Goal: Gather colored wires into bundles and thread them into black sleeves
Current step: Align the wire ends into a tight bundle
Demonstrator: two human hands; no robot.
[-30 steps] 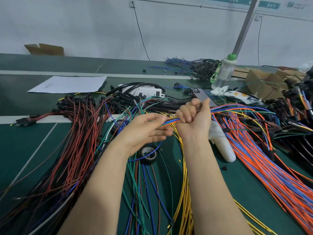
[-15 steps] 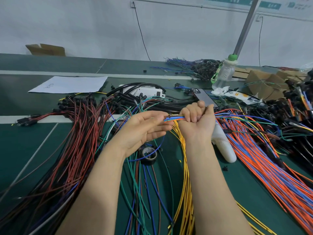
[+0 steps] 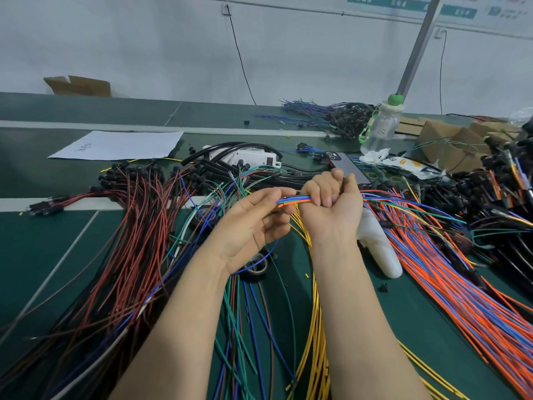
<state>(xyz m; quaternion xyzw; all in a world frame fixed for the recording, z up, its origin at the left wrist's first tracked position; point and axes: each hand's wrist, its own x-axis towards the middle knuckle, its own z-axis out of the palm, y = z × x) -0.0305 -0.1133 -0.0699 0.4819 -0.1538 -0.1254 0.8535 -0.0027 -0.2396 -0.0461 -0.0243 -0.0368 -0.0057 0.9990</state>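
Out to the left of my left hand [image 3: 253,226], the red and black wires [image 3: 124,241] sprawl and run off the bottom edge. That hand is half curled, its fingertips [image 3: 272,196] pinching the free end of the colored wire bundle [image 3: 295,201]; a roll of tape [image 3: 256,268] under its palm is mostly hidden. A thin dark piece lies along the bundle's top, and I cannot tell whether it is a sleeve. My right hand [image 3: 331,209] is fisted tight round the bundle, hiding that stretch. Just right of that wrist, a white object [image 3: 379,252] is partly covered. Beyond it, orange and blue wires [image 3: 438,278] fan out of view.
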